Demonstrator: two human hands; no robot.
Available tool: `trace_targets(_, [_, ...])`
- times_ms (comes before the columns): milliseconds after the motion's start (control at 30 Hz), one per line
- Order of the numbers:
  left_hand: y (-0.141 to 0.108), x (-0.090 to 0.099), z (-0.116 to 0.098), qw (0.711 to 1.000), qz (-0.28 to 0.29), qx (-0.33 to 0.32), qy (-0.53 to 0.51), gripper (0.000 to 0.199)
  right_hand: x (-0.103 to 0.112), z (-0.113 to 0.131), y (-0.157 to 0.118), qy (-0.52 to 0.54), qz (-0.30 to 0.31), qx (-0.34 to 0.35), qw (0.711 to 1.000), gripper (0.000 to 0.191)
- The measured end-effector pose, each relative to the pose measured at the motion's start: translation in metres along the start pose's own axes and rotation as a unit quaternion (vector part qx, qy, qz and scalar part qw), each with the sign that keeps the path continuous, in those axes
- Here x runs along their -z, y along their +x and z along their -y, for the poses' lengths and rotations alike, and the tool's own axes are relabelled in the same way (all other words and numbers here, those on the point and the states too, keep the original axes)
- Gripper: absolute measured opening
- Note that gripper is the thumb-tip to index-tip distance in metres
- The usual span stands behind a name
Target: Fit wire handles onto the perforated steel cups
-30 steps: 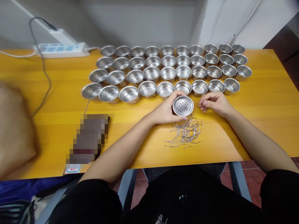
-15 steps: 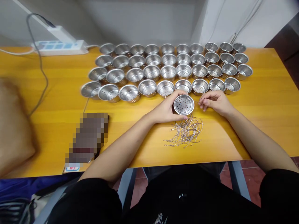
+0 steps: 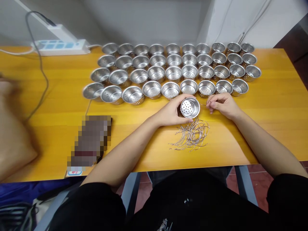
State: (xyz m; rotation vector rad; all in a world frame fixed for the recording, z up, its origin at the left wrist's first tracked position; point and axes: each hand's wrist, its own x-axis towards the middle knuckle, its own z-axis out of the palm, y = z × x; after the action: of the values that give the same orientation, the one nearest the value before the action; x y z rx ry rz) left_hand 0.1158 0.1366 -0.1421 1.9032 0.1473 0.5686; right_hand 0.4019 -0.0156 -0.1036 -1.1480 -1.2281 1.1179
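My left hand (image 3: pixel 171 113) grips a small perforated steel cup (image 3: pixel 190 107), tilted so its holes show toward the left. My right hand (image 3: pixel 224 106) pinches a thin curved wire (image 3: pixel 203 104) between finger and thumb, and its tip reaches toward the cup's rim. Just below the cup, a loose pile of similar curved wires (image 3: pixel 191 136) lies on the table, close to my left hand but apart from it.
Several rows of perforated steel cups (image 3: pixel 173 73) stand on the yellow wooden table (image 3: pixel 271 118) beyond my hands. A pixelated object (image 3: pixel 91 141) lies to the left, with a blurred tan object (image 3: pixel 13 131) further left. A power strip (image 3: pixel 60 47) sits at the back.
My left hand has turned the cup from facing me flat to a tilted position. My right hand and its wire have shifted slightly right. The view has moved a little.
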Motion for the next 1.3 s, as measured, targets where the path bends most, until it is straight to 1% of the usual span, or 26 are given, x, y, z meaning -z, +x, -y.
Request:
trace_targets(167, [-0.0010,0.0014,-0.0022,1.000,0.003,-0.008,0.014,0.107,0.0005,0.0003,0.0009,0.001,0.004,0.009,1.000,0.058])
trace_targets(400, [-0.0001,0.0037,-0.0034,0.999,0.012,0.002,0.037,0.111,0.0026,-0.0020,-0.0001,-0.007,0.012,0.002,1.000,0.060])
trace_targets(700, [0.0008,0.0045,-0.0010,0.999,0.012,0.003,0.038,0.110,0.0045,-0.0001,-0.0026,-0.037,0.058,-0.012,0.998,0.064])
trace_targets(833, [0.0013,0.0034,-0.0028,0.999,0.009,0.013,0.035,0.111,0.0052,-0.0020,-0.0027,-0.025,0.062,-0.018,0.998,0.064])
trace_targets(1067, [0.0010,0.0039,-0.0031,0.999,0.012,0.008,0.043,0.110,0.0072,-0.0026,-0.0019,-0.045,0.049,0.021,0.998,0.062])
trace_targets(1167, [0.0001,0.0032,-0.0010,0.999,0.010,-0.003,0.045,0.111,0.0080,-0.0017,-0.0012,-0.052,0.050,0.019,0.997,0.060])
trace_targets(1300, [-0.0008,0.0007,0.0014,1.000,0.005,-0.005,0.017,0.109,0.0086,-0.0037,0.0002,-0.049,0.055,0.029,0.997,0.055])
